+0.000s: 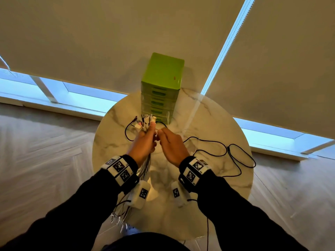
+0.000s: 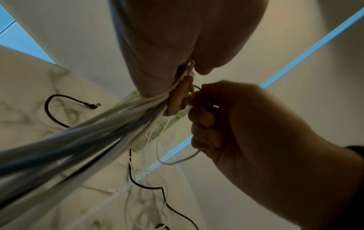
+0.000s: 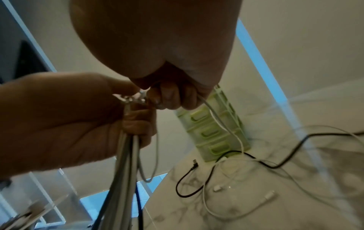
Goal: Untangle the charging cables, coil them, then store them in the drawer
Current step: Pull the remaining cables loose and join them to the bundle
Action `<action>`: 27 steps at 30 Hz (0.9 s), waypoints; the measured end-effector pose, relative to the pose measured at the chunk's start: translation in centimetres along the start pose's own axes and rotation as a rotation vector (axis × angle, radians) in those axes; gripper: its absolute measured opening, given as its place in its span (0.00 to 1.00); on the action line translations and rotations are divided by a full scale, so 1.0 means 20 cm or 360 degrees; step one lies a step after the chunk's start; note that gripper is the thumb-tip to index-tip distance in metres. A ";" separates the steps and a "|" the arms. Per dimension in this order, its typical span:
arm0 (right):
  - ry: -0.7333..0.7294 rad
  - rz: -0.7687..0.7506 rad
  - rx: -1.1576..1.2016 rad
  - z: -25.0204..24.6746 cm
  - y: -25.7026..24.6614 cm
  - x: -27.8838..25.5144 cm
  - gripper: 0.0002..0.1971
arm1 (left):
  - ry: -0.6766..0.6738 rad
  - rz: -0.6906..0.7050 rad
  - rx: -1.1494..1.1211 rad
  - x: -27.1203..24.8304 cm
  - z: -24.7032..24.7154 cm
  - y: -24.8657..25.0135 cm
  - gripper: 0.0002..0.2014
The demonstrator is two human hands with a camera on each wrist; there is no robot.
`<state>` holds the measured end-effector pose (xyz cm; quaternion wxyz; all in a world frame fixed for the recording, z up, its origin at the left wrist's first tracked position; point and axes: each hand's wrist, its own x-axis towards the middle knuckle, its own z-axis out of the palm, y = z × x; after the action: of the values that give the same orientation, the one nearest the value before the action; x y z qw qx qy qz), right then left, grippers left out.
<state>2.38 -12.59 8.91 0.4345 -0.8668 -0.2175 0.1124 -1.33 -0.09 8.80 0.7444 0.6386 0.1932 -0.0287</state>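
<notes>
My left hand (image 1: 145,142) grips a bundle of mostly white charging cables (image 1: 145,165), their plugs (image 1: 147,119) sticking up above the fist and the tails hanging off the table's near edge. From the left wrist the bundle (image 2: 82,140) runs down to the left. My right hand (image 1: 170,144) is right beside it, pinching a thin white cable (image 3: 220,124) that trails to the tabletop. A black cable (image 1: 233,154) loops across the table on the right. The green drawer tower (image 1: 161,91) stands at the table's far side, all drawers shut.
The round marble table (image 1: 217,124) stands by a window with lowered blinds (image 1: 90,42). Loose white cables and plugs (image 3: 269,197) lie on the marble near the tower's foot (image 3: 216,147). A second black cable end (image 2: 92,105) curls on the left. Wooden floor surrounds the table.
</notes>
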 end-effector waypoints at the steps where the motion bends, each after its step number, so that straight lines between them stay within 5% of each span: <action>1: -0.0048 -0.0035 -0.0021 0.02 -0.03 -0.01 0.17 | -0.0011 -0.0019 -0.0010 0.00 -0.01 -0.01 0.28; 4: -0.0142 -0.0134 -0.0127 0.03 -0.05 -0.02 0.17 | 0.0023 0.0015 -0.0094 0.00 -0.03 -0.02 0.23; 12: -0.0543 -0.0157 -0.0158 -0.02 0.11 -0.17 0.22 | 0.0509 0.0053 -0.0342 0.09 -0.13 0.05 0.14; 17: -0.0580 -0.0018 -0.0094 -0.07 0.29 -0.22 0.18 | 0.0477 0.0149 -0.0729 0.10 -0.16 0.14 0.05; 22: -0.0727 0.0160 -0.0456 -0.14 0.47 -0.23 0.20 | 0.0527 0.0375 -0.0823 0.09 -0.22 0.29 0.13; 27: -0.0415 0.0243 -0.0363 -0.23 0.51 -0.18 0.21 | 0.0491 0.0536 -0.0701 0.06 -0.27 0.40 0.15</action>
<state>3.76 -23.01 3.51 0.2918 -0.9024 -0.2169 0.2311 0.82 6.77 15.31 0.8209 0.4819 0.1971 0.2347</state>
